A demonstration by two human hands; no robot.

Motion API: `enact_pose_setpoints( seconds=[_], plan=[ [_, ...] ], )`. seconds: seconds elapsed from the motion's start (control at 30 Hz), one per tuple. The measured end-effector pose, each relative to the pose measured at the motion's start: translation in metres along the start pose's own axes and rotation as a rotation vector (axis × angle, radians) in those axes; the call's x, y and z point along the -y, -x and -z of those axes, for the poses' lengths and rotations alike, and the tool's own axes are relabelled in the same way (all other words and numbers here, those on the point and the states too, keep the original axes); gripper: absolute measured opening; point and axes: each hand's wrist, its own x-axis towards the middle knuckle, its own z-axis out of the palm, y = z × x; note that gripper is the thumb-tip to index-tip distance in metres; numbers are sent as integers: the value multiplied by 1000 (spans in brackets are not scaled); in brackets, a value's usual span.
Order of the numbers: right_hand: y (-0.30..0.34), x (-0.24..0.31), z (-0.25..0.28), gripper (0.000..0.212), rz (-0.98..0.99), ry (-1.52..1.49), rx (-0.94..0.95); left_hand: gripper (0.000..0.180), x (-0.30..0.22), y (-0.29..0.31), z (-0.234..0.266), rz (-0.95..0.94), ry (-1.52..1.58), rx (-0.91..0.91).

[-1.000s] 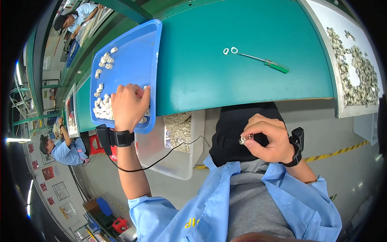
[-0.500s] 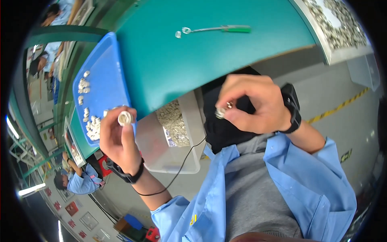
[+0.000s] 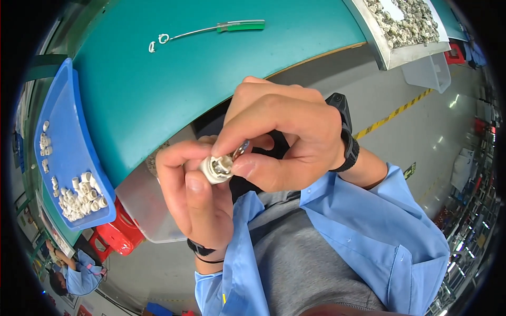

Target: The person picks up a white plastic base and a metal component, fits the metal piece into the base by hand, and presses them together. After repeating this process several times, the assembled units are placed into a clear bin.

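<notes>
In front of my chest both hands meet over one small white cylindrical fitting. My left hand (image 3: 197, 203) grips its round white shell (image 3: 208, 173) between thumb and fingers, the opening turned up and to the right. Thumb and forefinger of my right hand (image 3: 295, 137) pinch a small white insert with metal contacts (image 3: 223, 161), at the mouth of that shell. How deep the insert sits in the shell I cannot tell. A shiny metal piece (image 3: 241, 149) shows by my right thumb.
A blue tray (image 3: 79, 116) with several white cylindrical pieces (image 3: 81, 200) lies at left. On the green table (image 3: 147, 100) are a green-handled screwdriver (image 3: 240, 26) and small white rings (image 3: 152, 47). A metal tray (image 3: 387, 58) of small parts stands far right; a red stool (image 3: 124, 234) is below left.
My hands were apart, the left with the white shell and the right with the insert. They have come together, the insert now at the shell's opening. The view has shifted right.
</notes>
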Motion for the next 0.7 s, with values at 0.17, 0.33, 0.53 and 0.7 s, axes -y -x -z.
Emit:
enact_pose_setpoints(
  seconds=[0.17,0.33,0.53,0.7],
  plan=[
    [3,0,4,14,24,69,-78,35,9,-3,-9,-183,-196,9],
    [5,0,8,16,64,121,-101,30,19,-5,-7,-384,-343,81],
    [5,-1,11,14,172,228,-114,29,21,-2,-6,-330,-277,97],
    [5,1,11,15,180,260,-118,26,20,1,-9,-264,-235,87]
  ],
)
